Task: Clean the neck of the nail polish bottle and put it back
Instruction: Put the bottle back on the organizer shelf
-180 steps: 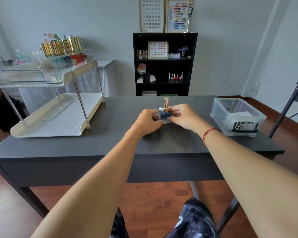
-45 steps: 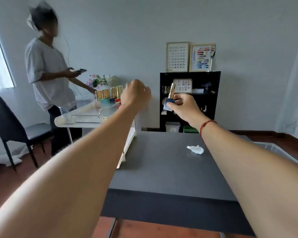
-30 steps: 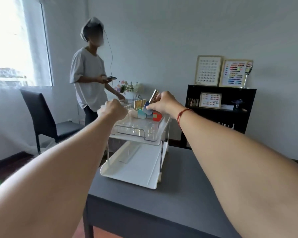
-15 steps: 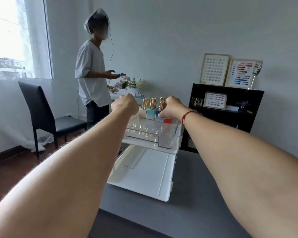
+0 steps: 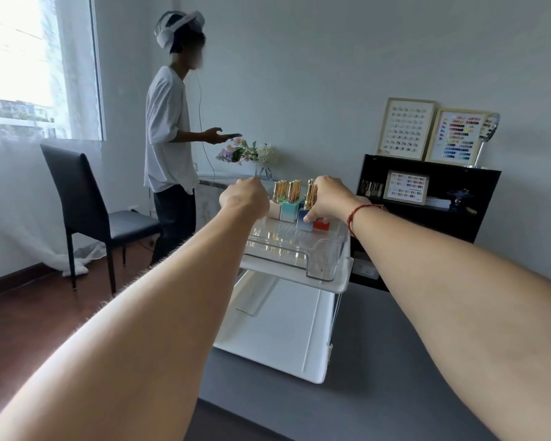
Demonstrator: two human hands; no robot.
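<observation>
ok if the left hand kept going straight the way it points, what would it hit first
Most likely the pale pink bottle at the left end of the row; the left hand looks just short of it, but depth is unclear.

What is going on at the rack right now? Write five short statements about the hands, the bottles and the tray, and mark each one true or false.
1. The right hand grips the blue nail polish bottle inside the clear tray. True.
2. The bottle's gold cap is off. False: the cap sits on the bottle.
3. The clear tray sits on the top tier of the white rack. True.
4. A red bottle stands beside the blue one. True.
5. The left hand grips the red bottle. False: it is a fist at the tray's other side, away from that bottle.
</observation>
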